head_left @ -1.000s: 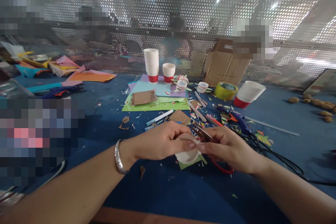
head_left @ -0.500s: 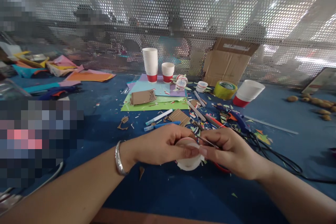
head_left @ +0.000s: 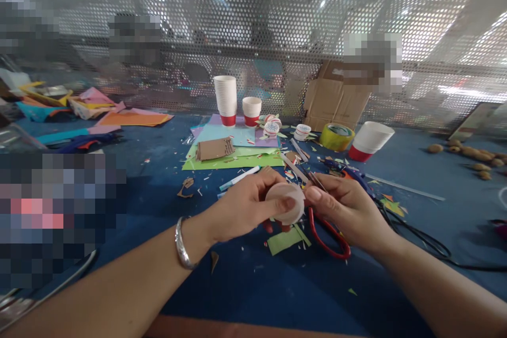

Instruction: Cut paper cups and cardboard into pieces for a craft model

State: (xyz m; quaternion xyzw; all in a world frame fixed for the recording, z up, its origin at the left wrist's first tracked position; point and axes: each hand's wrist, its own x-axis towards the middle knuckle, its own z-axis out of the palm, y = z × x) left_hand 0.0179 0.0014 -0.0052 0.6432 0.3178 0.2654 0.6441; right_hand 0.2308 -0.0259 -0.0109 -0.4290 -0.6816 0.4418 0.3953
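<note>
My left hand [head_left: 253,198], with a silver bangle at its wrist, grips a round white paper cup piece [head_left: 282,190]. Its thumb lies across the pale face of the piece. Close by on the right, my right hand [head_left: 340,206] is closed around a pair of scissors [head_left: 330,237]. The red handles hang below its fingers and the dark blades point up and away. The thumb and fingertips of that hand are at the right edge of the cup piece; whether they pinch it I cannot tell. Under the hands lies a strip of green paper [head_left: 283,242].
Stacked paper cups [head_left: 225,97], yellow tape [head_left: 336,137] and a tilted cup stack [head_left: 370,140] stand behind. A blue glue gun [head_left: 356,171] with a black cord lies right. Coloured sheets [head_left: 233,161], a cardboard piece [head_left: 214,149] and paper scraps cover the middle. A perforated screen rises behind.
Both hands have risen slightly away from me. The cup piece is turned so its round face shows more, and the green strip and red scissor handles have come into clearer view.
</note>
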